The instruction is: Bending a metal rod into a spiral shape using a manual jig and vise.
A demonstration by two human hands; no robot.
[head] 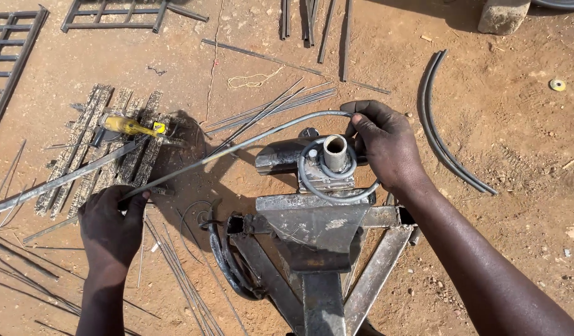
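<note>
Head view: a thin steel rod (237, 147) coils around the upright pipe post (335, 152) of a welded bending jig (316, 227). Left hand (111, 227) fingers clench the rod's free end, left of the post. Right hand (386, 146) fingers pinch the rod beside the post, apparently pressing.

Rod (237, 148): thin grey steel, smooth, dull sheen, curled round a short steel pipe post (335, 152) with a worn matt rim. Bending jig (315, 230): heavy welded steel, dark, scuffed, scratched bare in patches. Flat bars (94, 149): rough, rusty, mottled metal. Tool handle (130, 126): glossy yellow plastic. Curved strips (442, 118): dark matt metal. Loose thin rods (274, 106): smooth grey steel. Ground (517, 205): dry reddish earth, gritty. Stone block (502, 15): rough grey
</note>
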